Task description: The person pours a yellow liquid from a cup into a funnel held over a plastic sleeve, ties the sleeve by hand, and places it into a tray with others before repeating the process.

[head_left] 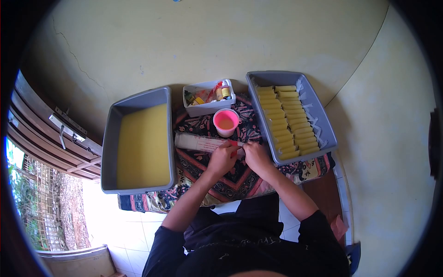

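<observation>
A long, flat whitish plastic packet (198,142) with red print lies across the patterned cloth. At its right end, my left hand (222,158) is closed, its fingertips pinching the plastic beside a red patch. My right hand (256,157) is closed just beside it, fingertips together on the same end. The fingers hide exactly how the plastic is gripped. Just beyond the packet stands a pink-and-white cup (226,121) with a little pale liquid inside.
At left, a grey tub (172,157) holds yellow liquid or batter. A second grey tub (328,131) at right contains rows of yellow filled plastic tubes (279,117). Behind the cup sits a small white basket (205,110) of bottles and packets. The patterned cloth (230,184) covers the table by the wall.
</observation>
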Motion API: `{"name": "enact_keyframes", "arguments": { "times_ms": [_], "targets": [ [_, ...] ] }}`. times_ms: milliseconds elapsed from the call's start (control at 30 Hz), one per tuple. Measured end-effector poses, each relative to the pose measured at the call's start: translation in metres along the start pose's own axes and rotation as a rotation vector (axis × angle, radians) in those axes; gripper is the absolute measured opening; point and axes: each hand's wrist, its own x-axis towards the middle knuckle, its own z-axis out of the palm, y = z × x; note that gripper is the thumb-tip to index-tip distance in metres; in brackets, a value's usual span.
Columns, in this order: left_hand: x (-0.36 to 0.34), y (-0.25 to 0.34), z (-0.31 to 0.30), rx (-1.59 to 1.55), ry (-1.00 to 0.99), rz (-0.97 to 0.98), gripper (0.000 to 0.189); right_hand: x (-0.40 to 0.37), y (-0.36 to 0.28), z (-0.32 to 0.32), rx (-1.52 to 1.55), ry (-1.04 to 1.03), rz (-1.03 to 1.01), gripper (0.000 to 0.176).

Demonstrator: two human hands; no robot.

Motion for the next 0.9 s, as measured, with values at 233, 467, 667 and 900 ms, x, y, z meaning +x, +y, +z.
{"name": "enact_keyframes", "arguments": {
  "times_ms": [233,467,667,900],
  "targets": [
    [0.005,-0.005,0.005,-0.030,0.035,-0.011,0.024,0.002,-0.007,-0.008,0.072,0.117,0.026,0.009],
    [0.006,-0.007,0.009,-0.072,0.090,-0.081,0.017,0.001,-0.005,-0.007,0.145,0.229,-0.040,0.010],
    [0.006,-0.007,0.010,-0.038,0.070,-0.063,0.016,0.005,-0.008,-0.020,0.204,0.272,-0.043,0.014],
    [0.008,0.003,0.005,-0.040,0.055,-0.133,0.017,0.015,-0.027,-0.041,0.225,0.439,-0.077,0.007]
  ]
}}
